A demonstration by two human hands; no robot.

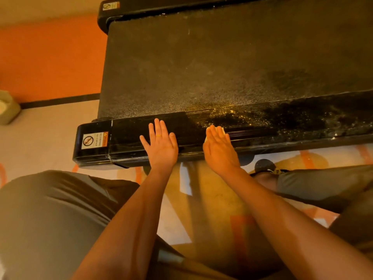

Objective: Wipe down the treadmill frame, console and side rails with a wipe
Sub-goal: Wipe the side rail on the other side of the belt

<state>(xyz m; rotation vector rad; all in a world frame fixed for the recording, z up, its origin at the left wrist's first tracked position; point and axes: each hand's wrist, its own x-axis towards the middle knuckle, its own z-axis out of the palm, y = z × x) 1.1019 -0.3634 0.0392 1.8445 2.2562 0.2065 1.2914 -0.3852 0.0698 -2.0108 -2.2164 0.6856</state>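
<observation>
The wipe (222,129) is pressed onto the treadmill's dusty near side rail (262,136) under the straight, together fingers of the right hand (219,148), with the left hand (160,144) laid flat beside it, fingers spread.

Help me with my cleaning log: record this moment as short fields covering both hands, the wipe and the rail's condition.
left hand: flat, fingers spread, resting on the near side rail
right hand: flat, straight fingers pressing the wipe onto the rail
wipe: pale, mostly hidden under the hand
rail condition: glossy left of the hands, speckled with dust to the right
belt: dusty
warning sticker: on the rail's end cap
</observation>
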